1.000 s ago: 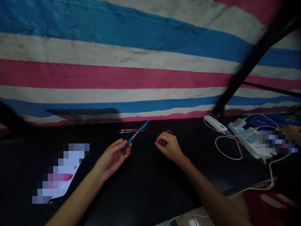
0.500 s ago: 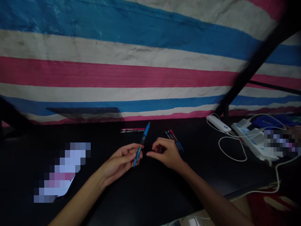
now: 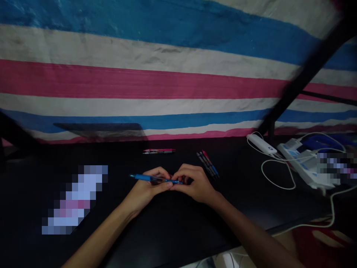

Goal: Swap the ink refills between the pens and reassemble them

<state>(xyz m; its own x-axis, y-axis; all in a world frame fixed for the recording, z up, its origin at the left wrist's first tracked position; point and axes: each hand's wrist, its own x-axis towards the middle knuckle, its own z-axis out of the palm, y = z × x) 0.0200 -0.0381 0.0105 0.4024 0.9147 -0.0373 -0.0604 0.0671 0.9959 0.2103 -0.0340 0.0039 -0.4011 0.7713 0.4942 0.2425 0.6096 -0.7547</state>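
Note:
A blue pen [image 3: 143, 177] lies nearly level across my left hand [image 3: 147, 191], its blue grip end pointing left. That hand's thumb and fingers are closed on the pen's clear middle. My right hand [image 3: 198, 184] is closed around the pen's other end, by the clip, with thumb and fingertips touching it. Both hands meet just above the black table [image 3: 173, 230]. Behind them lie red and dark pens [image 3: 158, 151], side by side. To the right of my right hand rests a slanted group of pens [image 3: 208, 163], grey, dark and red-blue.
A phone-like bright screen [image 3: 76, 201], blurred out, lies on the left. On the right are a white power bank [image 3: 261, 144], a power strip [image 3: 298, 163] and loose white cables [image 3: 292, 186]. A striped sheet [image 3: 167, 83] hangs behind the table, with a dark slanted post [image 3: 295, 89] at right.
The pen has turned from steep to nearly level, its grip end now pointing left. My right hand has moved in and closed on the clip end.

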